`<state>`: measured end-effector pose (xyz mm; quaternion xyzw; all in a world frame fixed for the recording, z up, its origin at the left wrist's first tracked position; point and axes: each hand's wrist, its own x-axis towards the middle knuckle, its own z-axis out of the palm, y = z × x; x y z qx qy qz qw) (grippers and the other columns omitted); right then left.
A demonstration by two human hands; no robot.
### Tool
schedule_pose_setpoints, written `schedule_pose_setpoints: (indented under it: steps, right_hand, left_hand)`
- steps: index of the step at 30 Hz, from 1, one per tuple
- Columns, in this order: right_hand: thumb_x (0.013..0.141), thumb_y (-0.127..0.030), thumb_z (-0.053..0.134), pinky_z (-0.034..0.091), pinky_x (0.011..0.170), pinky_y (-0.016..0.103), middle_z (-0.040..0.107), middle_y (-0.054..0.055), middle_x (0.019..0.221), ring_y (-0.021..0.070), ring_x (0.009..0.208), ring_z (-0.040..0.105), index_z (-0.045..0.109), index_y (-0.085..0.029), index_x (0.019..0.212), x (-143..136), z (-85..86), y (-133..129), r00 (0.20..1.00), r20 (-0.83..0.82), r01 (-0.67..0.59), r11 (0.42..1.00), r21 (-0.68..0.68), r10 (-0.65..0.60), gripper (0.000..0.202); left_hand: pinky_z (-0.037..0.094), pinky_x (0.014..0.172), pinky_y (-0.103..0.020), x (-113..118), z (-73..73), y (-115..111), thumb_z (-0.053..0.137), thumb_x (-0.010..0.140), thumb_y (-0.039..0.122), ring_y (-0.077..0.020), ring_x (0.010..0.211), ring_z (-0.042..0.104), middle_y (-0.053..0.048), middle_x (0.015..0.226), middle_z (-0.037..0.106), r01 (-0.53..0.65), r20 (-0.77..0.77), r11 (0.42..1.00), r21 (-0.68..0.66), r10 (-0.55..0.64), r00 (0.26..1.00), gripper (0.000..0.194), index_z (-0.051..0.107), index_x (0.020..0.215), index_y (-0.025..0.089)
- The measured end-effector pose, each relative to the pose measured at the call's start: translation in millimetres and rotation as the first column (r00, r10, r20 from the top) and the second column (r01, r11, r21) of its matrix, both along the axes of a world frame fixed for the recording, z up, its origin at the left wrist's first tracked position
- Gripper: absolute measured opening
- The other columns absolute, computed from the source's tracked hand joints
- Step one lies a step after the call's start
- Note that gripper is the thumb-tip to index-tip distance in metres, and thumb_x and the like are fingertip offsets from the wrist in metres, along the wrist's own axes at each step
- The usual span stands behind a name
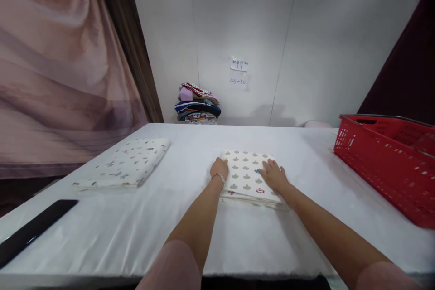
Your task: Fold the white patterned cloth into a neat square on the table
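Note:
A folded white cloth with a grey printed pattern (247, 173) lies in the middle of the white table (190, 222). My left hand (219, 167) rests at its left edge, fingers curled around that edge, a bracelet on the wrist. My right hand (272, 175) lies flat on the cloth's right side, fingers spread and pressing down. Whether the left hand grips the cloth or only touches it is unclear.
A second folded patterned cloth (126, 163) lies at the table's left. A red plastic basket (390, 163) stands at the right edge. A long black object (32, 230) lies at the near left corner. Folded clothes (197, 104) are stacked behind the table by the wall.

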<state>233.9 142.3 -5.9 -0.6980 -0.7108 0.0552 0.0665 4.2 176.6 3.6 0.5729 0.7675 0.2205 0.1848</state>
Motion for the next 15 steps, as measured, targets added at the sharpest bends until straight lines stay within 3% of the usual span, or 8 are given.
schedule_pose_setpoints:
  steps: [5, 15]
  right_hand:
    - [0.089, -0.048, 0.023, 0.01, 0.103, 0.048, 0.012, 0.01, 0.148, 0.0247, 0.135, 0.006, 0.027, -0.019, 0.136, -8, 11.2, 16, 1.0, 0.0, -0.026, 0.997, 0.067, 0.026, 0.056]
    - [0.089, -0.047, 0.023, 0.012, 0.103, 0.048, 0.017, 0.008, 0.147, 0.0232, 0.134, 0.01, 0.03, -0.022, 0.134, -10, -1.8, 25, 0.998, 0.041, -0.056, 0.998, 0.013, 0.055, 0.053]
  left_hand:
    - [0.044, 0.076, -0.031, 2, 3.0, -3, 0.033, 0.09, 0.037, -0.0224, 0.095, 0.06, -0.013, 0.101, 0.064, 0.001, -0.033, 1.0, -0.002, -0.001, 0.999, 0.028, 0.051, 0.097, 0.016]
    - [0.045, 0.076, -0.033, 3, -0.6, -1, 0.032, 0.09, 0.033, -0.0232, 0.096, 0.06, -0.013, 0.102, 0.063, -0.021, -0.057, 1.0, 0.012, 0.022, 0.998, 0.026, 0.051, 0.097, 0.016]
